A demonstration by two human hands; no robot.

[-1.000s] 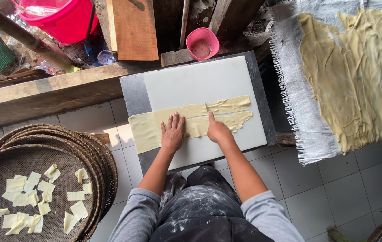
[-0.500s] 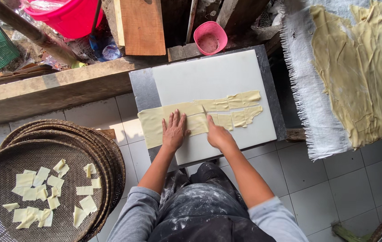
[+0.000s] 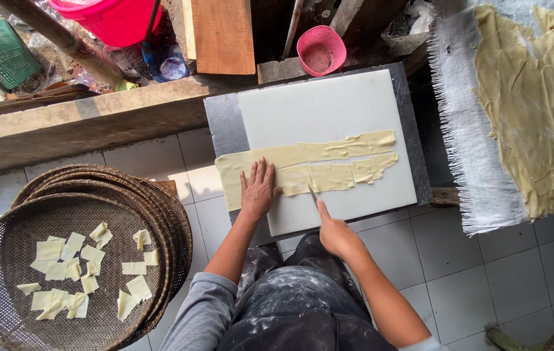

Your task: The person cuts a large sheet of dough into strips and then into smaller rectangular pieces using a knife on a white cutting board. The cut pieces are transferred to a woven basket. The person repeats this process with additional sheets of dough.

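Seen from above: a white cutting board [image 3: 329,110] lies on a grey slab, carrying two long pale-yellow dough strips [image 3: 329,164] laid side by side across it, the right portions already divided by cross cuts. The left hand [image 3: 257,188] rests flat and released, fingers spread, on the uncut left end of the strips at the board's near-left corner. The right hand [image 3: 337,235] is clenched around the handle of a knife [image 3: 314,197], whose blade tip meets the lower strip near the board's front edge; most of the blade is too small to make out. To the left, on the tiled floor, a stack of round woven trays [image 3: 160,214] holds scattered cut dough squares [image 3: 82,270] in the top tray. To the right, a white fringed cloth [image 3: 465,130] bears a large uncut dough sheet [image 3: 537,104]. Beyond the board stand a small pink bowl [image 3: 321,49], a wooden plank [image 3: 222,36] and a red bucket [image 3: 111,19]
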